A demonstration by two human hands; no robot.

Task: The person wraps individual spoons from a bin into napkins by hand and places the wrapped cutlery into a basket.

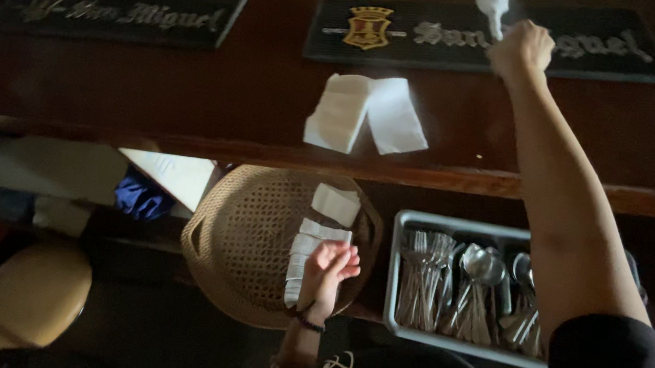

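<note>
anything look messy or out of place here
Little stands out. The white folded napkins on the dark wooden counter lie askew, fanned apart rather than stacked. In the round woven basket, one napkin sits apart from the row under the left hand.

Woven wicker basket [246, 240], glossy wooden counter [192, 91]

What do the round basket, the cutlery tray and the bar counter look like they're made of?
The round basket looks like woven cane or rattan: tan, with an open lattice weave. The cutlery tray seems to be dull grey metal, though it could be plastic. The bar counter appears to be dark, polished wood with a reddish front edge.
</note>
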